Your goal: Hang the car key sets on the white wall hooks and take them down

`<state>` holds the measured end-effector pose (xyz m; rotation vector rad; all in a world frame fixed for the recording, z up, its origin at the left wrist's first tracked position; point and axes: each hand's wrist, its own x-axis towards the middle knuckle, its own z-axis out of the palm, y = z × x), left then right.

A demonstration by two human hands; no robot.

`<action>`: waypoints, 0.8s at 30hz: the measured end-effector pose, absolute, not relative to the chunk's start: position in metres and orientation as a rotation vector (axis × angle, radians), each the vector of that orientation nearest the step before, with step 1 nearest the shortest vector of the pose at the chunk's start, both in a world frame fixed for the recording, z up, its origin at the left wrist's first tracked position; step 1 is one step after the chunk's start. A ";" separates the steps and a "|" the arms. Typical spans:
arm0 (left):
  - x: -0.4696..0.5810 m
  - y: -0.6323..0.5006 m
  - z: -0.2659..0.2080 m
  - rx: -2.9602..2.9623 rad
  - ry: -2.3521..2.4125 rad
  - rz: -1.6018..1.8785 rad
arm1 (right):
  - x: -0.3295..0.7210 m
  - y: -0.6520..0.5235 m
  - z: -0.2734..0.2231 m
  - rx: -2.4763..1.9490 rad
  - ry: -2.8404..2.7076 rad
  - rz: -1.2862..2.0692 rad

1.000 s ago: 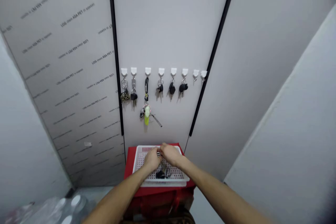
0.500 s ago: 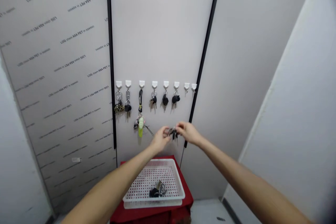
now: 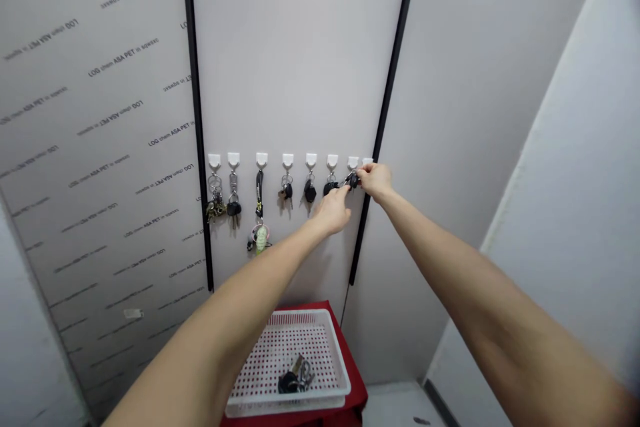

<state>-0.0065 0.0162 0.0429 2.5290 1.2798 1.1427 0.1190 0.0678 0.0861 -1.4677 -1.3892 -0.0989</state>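
Observation:
Both my hands are up at the row of white wall hooks, around a bunch of keys (image 3: 353,180) with black heads. My right hand (image 3: 376,180) pinches the bunch from the right, just below the second hook from the right (image 3: 353,162). From the lower left, my left hand (image 3: 333,209) grips the bunch's ring with closed fingertips. Whether the ring touches the hook cannot be made out. Close above my left hand hangs another black key bunch (image 3: 331,187), partly covered by it. The rightmost hook (image 3: 368,161) is partly behind my right hand.
More key bunches hang leftward, among them black keys (image 3: 310,192) and a black strap (image 3: 259,193) with a green charm (image 3: 261,239). Below, a white perforated basket (image 3: 336,347) with keys (image 3: 295,377) inside rests on a red surface (image 3: 356,383). Black strips (image 3: 385,120) run up the wall.
My hands have risen with the key bunch, from above the basket up to the right-hand hooks. The view has shifted slightly.

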 end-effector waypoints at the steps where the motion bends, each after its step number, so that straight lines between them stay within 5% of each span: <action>1: -0.008 0.015 0.040 2.535 1.275 1.132 | 0.119 0.070 0.086 -1.481 -1.382 -0.111; 13: -0.080 -0.017 -0.100 2.266 1.393 0.634 | 0.115 0.061 0.054 -1.535 -1.363 -0.265; 17: -0.114 -0.036 -0.160 2.172 1.417 0.295 | 0.096 0.024 -0.007 -1.515 -1.610 -0.330; 24: -0.116 -0.052 -0.192 2.173 1.390 0.113 | 0.037 -0.050 -0.148 -1.466 -2.665 0.341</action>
